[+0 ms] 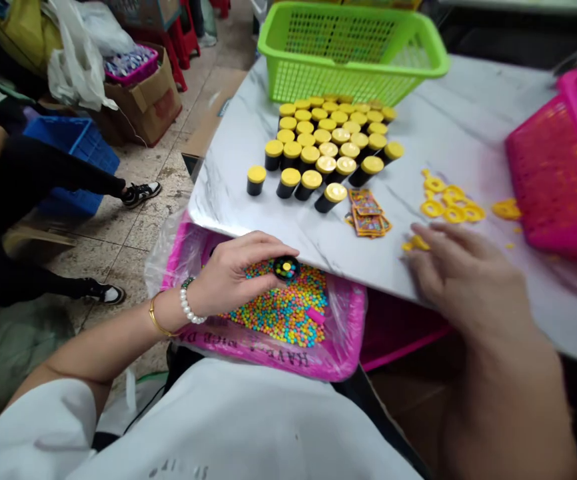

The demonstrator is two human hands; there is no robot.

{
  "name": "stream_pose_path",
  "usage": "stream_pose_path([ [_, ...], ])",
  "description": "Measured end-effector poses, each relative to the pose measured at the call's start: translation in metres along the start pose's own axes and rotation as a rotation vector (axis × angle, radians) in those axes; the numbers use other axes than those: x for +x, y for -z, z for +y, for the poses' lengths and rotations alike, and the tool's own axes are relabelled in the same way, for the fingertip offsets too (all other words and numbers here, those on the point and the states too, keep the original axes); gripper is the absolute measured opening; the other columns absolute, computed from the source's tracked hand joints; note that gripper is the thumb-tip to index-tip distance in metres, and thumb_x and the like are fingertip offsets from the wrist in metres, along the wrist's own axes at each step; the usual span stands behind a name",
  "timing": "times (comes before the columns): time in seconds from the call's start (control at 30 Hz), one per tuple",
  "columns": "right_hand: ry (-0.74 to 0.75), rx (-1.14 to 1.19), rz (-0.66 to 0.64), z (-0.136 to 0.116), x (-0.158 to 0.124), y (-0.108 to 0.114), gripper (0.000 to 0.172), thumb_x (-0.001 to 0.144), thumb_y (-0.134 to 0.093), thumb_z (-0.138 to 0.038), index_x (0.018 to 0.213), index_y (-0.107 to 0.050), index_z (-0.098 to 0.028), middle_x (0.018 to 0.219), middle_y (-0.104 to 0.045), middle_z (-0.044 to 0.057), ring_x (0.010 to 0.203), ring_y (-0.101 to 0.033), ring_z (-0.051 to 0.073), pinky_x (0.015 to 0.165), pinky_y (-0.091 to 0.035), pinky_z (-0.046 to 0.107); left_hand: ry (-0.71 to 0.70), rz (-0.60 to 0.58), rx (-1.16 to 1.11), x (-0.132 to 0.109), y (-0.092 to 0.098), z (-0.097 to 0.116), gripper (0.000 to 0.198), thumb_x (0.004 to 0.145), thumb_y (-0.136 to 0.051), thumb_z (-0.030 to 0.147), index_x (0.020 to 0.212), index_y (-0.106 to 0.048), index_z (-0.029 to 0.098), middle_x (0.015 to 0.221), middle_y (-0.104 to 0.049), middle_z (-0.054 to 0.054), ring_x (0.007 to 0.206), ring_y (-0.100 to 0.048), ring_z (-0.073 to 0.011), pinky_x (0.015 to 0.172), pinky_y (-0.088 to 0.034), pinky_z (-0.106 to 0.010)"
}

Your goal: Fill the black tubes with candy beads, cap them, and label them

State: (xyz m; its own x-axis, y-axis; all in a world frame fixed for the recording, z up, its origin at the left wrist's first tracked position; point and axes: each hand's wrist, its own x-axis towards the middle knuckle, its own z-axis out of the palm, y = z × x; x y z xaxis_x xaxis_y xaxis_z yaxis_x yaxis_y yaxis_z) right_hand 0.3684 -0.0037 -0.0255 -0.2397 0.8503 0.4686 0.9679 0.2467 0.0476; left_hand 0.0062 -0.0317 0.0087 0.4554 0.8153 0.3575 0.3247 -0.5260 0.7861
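Left hand (236, 273) gripping uncapped black tub (295, 274) above pink tray (357, 327) | right hand (461, 280) at yellow pieces (418, 242), grip unclear | tub likely light, stiff, smooth; hold sides below rim

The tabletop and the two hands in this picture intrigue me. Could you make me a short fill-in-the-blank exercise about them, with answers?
1. The right hand is beside a small yellow piece, while an open black container is in the ____ hand.
2. The capped black containers on the table have ____ lids.
3. The basket directly behind them is ____.
4. The tray holding the small coloured balls is ____.

Missing words: left; yellow; green; pink.
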Motion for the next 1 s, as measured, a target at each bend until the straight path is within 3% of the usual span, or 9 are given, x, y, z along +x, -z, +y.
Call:
stream_pose_path([
  [0.1, 0.130, 0.091, -0.022, -0.009, -0.020, 0.010, 0.051, 0.088, -0.065, -0.044, 0.133, -0.062, -0.022, 0.130, -0.065, 0.017, 0.112, -0.066, 0.032, 0.097, -0.055, 0.045, -0.045, 0.036, -0.017, 0.002, -0.001, 0.000, 0.028, 0.087, -0.067, 0.019, 0.115, -0.070, 0.021, 0.108, -0.072, -0.008, 0.096, -0.068, -0.0165, 0.088, -0.057, -0.034],
  [0.23, 0.135, 0.085, -0.006, -0.025, -0.042, 0.022, 0.064, 0.085, -0.069, -0.047, 0.142, -0.052, -0.024, 0.132, -0.063, 0.019, 0.113, -0.064, 0.037, 0.096, -0.056, 0.052, -0.041, 0.158, -0.018, 0.001, -0.005, 0.000, 0.027, 0.087, -0.069, 0.021, 0.113, -0.070, 0.020, 0.105, -0.072, -0.007, 0.095, -0.068, -0.0165, 0.087, -0.058, -0.034],
  [0.33, 0.140, 0.024, 0.061, -0.039, -0.050, 0.025, 0.048, 0.086, -0.070, -0.033, 0.132, -0.059, -0.021, 0.120, -0.069, 0.017, 0.104, -0.066, 0.034, 0.090, -0.057, 0.050, -0.058, 0.252, 0.016, 0.014, -0.010, -0.005, 0.030, 0.084, -0.072, 0.021, 0.114, -0.070, 0.018, 0.108, -0.072, -0.008, 0.096, -0.067, -0.0167, 0.086, -0.057, -0.033],
  [0.47, 0.134, 0.073, 0.077, -0.049, -0.048, 0.027, 0.022, 0.089, -0.065, -0.021, 0.111, -0.068, -0.022, 0.107, -0.071, 0.011, 0.092, -0.067, 0.026, 0.082, -0.059, 0.041, -0.068, 0.128, 0.181, 0.042, -0.023, -0.024, 0.022, 0.082, -0.072, 0.021, 0.104, -0.072, 0.016, 0.100, -0.072, -0.008, 0.096, -0.066, -0.0200, 0.087, -0.055, -0.037],
  [0.57, 0.138, 0.114, 0.019, -0.046, -0.042, 0.032, 0.017, 0.093, -0.060, -0.025, 0.106, -0.072, -0.023, 0.101, -0.069, 0.009, 0.083, -0.068, 0.021, 0.072, -0.060, 0.035, -0.016, 0.031, 0.281, 0.052, -0.030, -0.036, 0.019, 0.083, -0.072, 0.026, 0.099, -0.072, 0.016, 0.095, -0.073, -0.007, 0.094, -0.065, -0.0215, 0.087, -0.053, -0.038],
  [0.77, 0.196, 0.192, -0.110, -0.039, -0.030, 0.045, 0.023, 0.097, -0.055, -0.029, 0.109, -0.074, -0.027, 0.097, -0.071, 0.006, 0.083, -0.069, 0.019, 0.071, -0.059, 0.031, -0.021, 0.017, 0.290, 0.045, -0.029, -0.037, 0.021, 0.085, -0.069, 0.030, 0.102, -0.070, 0.017, 0.098, -0.072, -0.007, 0.094, -0.063, -0.0217, 0.086, -0.050, -0.037],
  [0.93, 0.190, 0.148, -0.235, -0.063, -0.024, 0.061, 0.019, 0.095, -0.056, -0.026, 0.102, -0.073, -0.021, 0.087, -0.073, 0.007, 0.080, -0.068, 0.021, 0.068, -0.056, 0.033, -0.047, 0.046, 0.303, 0.046, -0.028, -0.037, 0.023, 0.085, -0.070, 0.032, 0.101, -0.069, 0.016, 0.095, -0.072, -0.008, 0.092, -0.062, -0.0227, 0.084, -0.050, -0.039],
  [1.0, 0.134, 0.275, -0.258, -0.077, -0.022, 0.066, 0.014, 0.093, -0.058, -0.026, 0.095, -0.071, -0.021, 0.082, -0.072, 0.006, 0.075, -0.068, 0.020, 0.066, -0.055, 0.032, -0.046, 0.056, 0.304, 0.045, -0.029, -0.037, 0.023, 0.085, -0.070, 0.032, 0.102, -0.069, 0.016, 0.095, -0.072, -0.008, 0.092, -0.062, -0.0229, 0.084, -0.050, -0.039],
])
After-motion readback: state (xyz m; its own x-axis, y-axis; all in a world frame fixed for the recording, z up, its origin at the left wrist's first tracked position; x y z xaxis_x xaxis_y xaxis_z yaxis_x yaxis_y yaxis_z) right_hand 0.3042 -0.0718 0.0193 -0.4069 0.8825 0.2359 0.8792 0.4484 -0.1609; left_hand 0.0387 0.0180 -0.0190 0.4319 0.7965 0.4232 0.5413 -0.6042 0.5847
